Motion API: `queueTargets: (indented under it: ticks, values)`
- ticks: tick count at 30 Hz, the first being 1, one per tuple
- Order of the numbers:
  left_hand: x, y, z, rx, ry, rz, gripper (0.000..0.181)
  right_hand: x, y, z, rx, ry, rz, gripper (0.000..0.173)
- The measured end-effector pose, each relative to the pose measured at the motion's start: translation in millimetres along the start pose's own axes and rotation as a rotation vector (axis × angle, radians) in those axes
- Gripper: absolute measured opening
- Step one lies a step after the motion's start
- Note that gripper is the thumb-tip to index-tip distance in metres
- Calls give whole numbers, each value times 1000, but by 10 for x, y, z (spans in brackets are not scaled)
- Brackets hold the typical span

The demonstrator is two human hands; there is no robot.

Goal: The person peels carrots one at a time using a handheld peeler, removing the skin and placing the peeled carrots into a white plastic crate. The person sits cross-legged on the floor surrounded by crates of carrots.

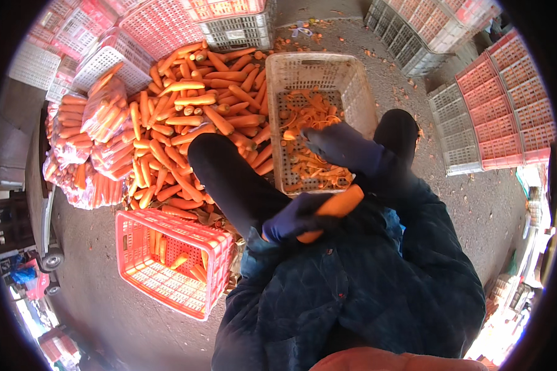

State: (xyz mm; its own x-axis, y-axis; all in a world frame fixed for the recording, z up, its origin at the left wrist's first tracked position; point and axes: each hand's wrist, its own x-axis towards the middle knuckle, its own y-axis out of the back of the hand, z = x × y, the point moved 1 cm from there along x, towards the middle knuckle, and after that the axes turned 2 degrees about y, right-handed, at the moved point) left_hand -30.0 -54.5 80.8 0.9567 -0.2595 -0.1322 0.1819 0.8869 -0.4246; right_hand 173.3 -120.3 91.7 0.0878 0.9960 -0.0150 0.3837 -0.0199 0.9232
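My left hand point(294, 220), in a dark blue-purple glove, grips a thick orange carrot point(343, 200) in front of my lap. A second orange part shows below the fingers; I cannot tell whether it belongs to the same carrot. My gloved right hand point(336, 144) hangs over a dirty white plastic crate point(277, 60), its fingers blurred towards the peelings. Whether it holds anything is hidden. Carrot peelings point(313, 111) lie in the crate between my legs. A large heap of carrots point(218, 92) lies beyond my left knee.
A red plastic crate point(132, 218) lies on its side at left with several carrots inside. Bagged carrots point(104, 109) pile at the heap's left edge. Stacked crates point(496, 106) stand at right, with more stacks point(162, 25) behind the heap. Scraps litter the concrete floor point(390, 83).
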Motion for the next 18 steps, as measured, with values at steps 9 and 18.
queueTargets:
  ticks: [9, 18]
  values:
    - [-120, -5, 534, 601, -1044, 158, 54, -416, -736, 1208, -107, 28, 331, 22]
    - [-381, -410, 1032, 792, -1376, 302, 22, -386, -865, 1025, 279, -341, 78, 28]
